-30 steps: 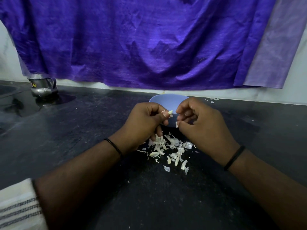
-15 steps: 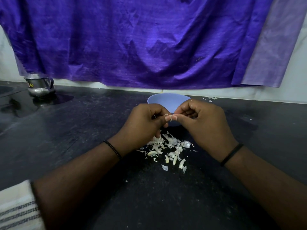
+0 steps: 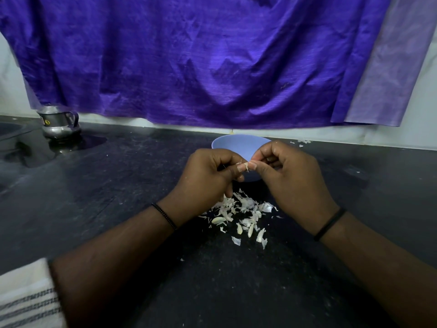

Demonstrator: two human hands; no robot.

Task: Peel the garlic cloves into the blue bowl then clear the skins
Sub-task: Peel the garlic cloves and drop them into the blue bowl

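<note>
Now both hands meet above the black counter (image 3: 118, 185), just in front of the blue bowl (image 3: 238, 144). The left hand (image 3: 208, 178) has its fingers curled in, and its thumb and forefinger pinch a small garlic clove (image 3: 246, 166) at the tip. The right hand (image 3: 290, 178) is curled too, and its thumb and forefinger pinch the same pale piece from the other side, so the two thumbs nearly touch. How much of the clove is already peeled, I cannot tell, because it is small and mostly hidden between the fingers.

The bowl stands at 12 o'clock from the hands, partly covered by them; what lies inside is not visible. A pile of garlic skins (image 3: 241, 211) lies on the counter at 6 o'clock from the hands, between the two wrists, with some whole-looking cloves among the flakes. A few skin scraps (image 3: 301, 142) lie at 2 o'clock, near the wall.

At 10 o'clock, well apart, a steel jug (image 3: 59, 124) stands on the counter. A purple cloth (image 3: 201, 62) hangs on the wall behind. At 7 o'clock a white striped cloth (image 3: 26, 297) shows at the frame edge.
</note>
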